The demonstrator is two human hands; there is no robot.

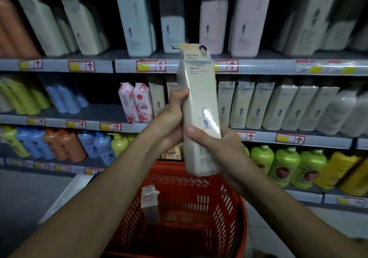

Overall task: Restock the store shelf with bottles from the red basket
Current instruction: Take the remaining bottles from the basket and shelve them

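Left hand [171, 118] grips the left edge of a tall cream bottle [201, 108], fingers curled round it, right hand [223, 150] wraps the lower part with thumb across the front; bottle upright, slightly tilted, held above the red basket [229, 214] and in front of the shelf [278, 66]. Basket holds 1 more cream bottle [149, 204] standing near its left wall. Middle shelf row right of the held bottle is packed with matching cream bottles [258, 104], pink packs [135, 102] to its left

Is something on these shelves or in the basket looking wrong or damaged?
Nothing stands out. Shelf bottles stand in rows; both hands hold the cream bottle upright over the red basket, where another bottle stands.
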